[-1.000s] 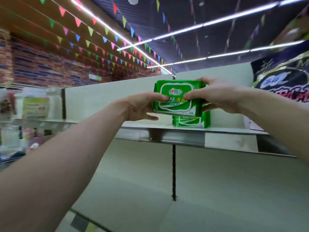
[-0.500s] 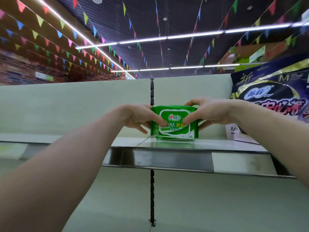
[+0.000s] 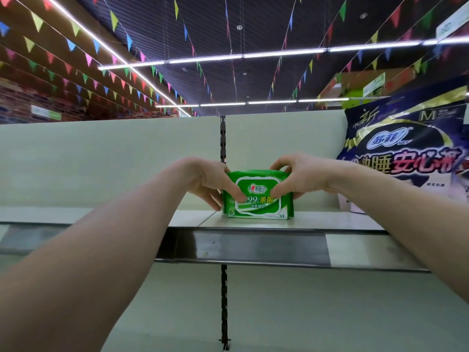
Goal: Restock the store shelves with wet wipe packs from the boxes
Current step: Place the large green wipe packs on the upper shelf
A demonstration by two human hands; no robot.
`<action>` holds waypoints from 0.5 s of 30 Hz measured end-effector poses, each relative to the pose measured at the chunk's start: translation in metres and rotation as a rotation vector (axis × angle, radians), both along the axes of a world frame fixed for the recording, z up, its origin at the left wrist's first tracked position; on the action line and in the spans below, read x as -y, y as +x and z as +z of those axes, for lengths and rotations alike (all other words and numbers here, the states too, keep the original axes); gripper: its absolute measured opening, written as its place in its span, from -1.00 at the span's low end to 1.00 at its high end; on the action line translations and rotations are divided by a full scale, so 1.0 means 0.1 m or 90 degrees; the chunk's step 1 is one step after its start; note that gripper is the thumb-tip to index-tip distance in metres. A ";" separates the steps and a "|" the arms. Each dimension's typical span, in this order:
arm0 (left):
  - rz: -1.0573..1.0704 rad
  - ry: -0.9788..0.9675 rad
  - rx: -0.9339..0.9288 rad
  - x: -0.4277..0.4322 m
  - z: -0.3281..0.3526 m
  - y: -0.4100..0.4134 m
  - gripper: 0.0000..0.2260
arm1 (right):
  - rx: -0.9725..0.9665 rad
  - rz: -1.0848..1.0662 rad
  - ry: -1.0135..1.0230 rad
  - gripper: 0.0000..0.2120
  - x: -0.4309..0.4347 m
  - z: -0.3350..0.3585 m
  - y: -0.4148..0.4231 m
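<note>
Moved since a second ago: wet wipe pack, down from mid-air in front of the back panel to the shelf. Over the last half second, no further shift; both grips kept on it. Second green pack seen beneath it a second ago: now out of sight.

- Wet wipe pack: green, white label panel, yellow and white print, "30" at the lower right corner. Stands upright on its long edge on the shelf, face to the camera, bottom edge touching the shelf board, just right of the slotted upright.
- Left grip: clamped on the pack's left edge, thumb across the front face, fingers curled behind and below.
- Right grip: clamped on the pack's right edge, thumb on the front face, forefinger arched over the top corner.
- Shelf: pale board, dark glossy price rail along the front.
- Slotted upright: black, vertical, splits the back panel, carries on below the shelf.
- Dark blue pack: large, marked "M", on the same shelf, well apart to the right.
- Overhead: coloured bunting, white light strips.
</note>
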State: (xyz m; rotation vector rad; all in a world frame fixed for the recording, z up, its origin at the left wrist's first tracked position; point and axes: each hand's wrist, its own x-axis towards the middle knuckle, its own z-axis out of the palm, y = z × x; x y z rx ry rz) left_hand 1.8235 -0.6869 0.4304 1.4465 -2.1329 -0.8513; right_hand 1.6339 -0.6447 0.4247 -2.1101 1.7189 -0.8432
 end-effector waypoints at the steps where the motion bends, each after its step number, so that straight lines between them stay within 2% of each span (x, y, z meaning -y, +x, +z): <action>1: 0.006 -0.007 0.005 -0.02 0.01 -0.02 -0.65 | -0.017 -0.005 -0.005 -0.46 0.00 0.02 0.01; 3: 0.007 -0.015 0.004 -0.06 0.02 -0.08 -0.51 | -0.048 -0.013 -0.010 -0.40 -0.01 0.04 0.03; 5: 0.005 -0.022 -0.017 -0.07 0.00 -0.11 -0.29 | -0.059 -0.011 -0.001 -0.33 -0.02 0.05 0.04; 7: 0.010 -0.030 -0.054 -0.06 -0.05 -0.10 -0.16 | -0.046 -0.002 -0.006 -0.35 -0.01 0.03 0.02; 11: 0.001 -0.044 -0.113 -0.04 -0.17 -0.06 -0.13 | -0.026 0.007 -0.027 -0.45 -0.04 -0.01 -0.04; 15: 0.003 -0.048 -0.115 -0.05 -0.20 -0.07 -0.16 | -0.057 -0.001 -0.037 -0.47 -0.08 -0.02 -0.03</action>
